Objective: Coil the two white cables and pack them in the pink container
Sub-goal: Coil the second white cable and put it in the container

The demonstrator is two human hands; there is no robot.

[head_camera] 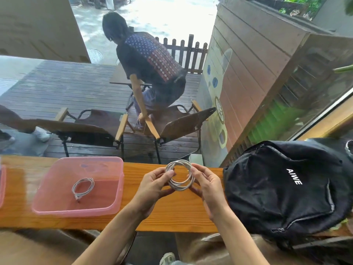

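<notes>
A white cable coiled into a ring point(180, 185) is held above the wooden counter between both hands. My left hand point(155, 185) pinches its left side and my right hand point(207, 185) pinches its right side. The pink container point(114, 199) stands open on the counter to the left of my hands. A second coiled white cable point(83, 187) lies flat on its floor, one plug end pointing toward me.
A black backpack point(286, 188) fills the counter's right end, close to my right hand. The wooden counter point(172, 213) is narrow, with a window behind it. Outside, a person point(150, 62) bends over folding chairs point(91, 127). Another pink edge point(2, 184) shows at far left.
</notes>
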